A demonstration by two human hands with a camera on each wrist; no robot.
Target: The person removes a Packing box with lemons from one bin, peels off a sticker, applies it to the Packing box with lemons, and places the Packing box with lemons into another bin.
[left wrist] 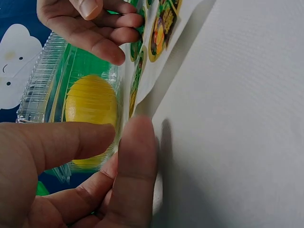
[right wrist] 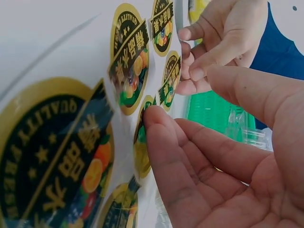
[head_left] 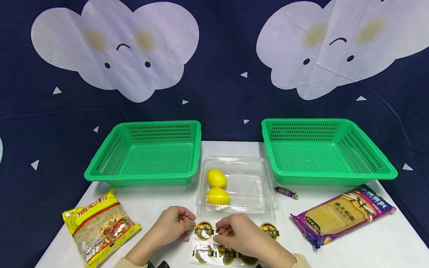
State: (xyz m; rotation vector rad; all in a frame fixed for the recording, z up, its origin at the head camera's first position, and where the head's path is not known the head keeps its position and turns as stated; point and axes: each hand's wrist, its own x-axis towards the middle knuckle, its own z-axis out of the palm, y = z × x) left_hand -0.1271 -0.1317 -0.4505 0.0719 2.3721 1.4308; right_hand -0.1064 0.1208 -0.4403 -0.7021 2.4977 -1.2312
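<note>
Closest to you on the white table lies a thin, glossy, pale sheet of round black-and-gold fruit stickers, and your hands are on either side of its top row. Your right hand comes in over the middle: thumb standing apart, a fingertip against a black-and-gold sticker, nothing pinched. On the other side, your left hand has loosely bent fingers, thumb and forefinger parted, just beside the sheet's left edge; whether it touches, you can't tell from here.

Feather-light stuff, this, I'd judge: floppy, slick on top, tacky beneath a sticker, quick to crease or tear. Steady the sheet by its bare left margin, and work a nail under the sticker's gold rim, never the printed middle. Pinch only the edge, or the glue may grab your skin.

Just beyond, 2 smooth yellow lemons sit in a clear plastic clamshell box, thin-walled and probably easy to dent. Farther out, 2 green slotted plastic baskets flank it.
</note>
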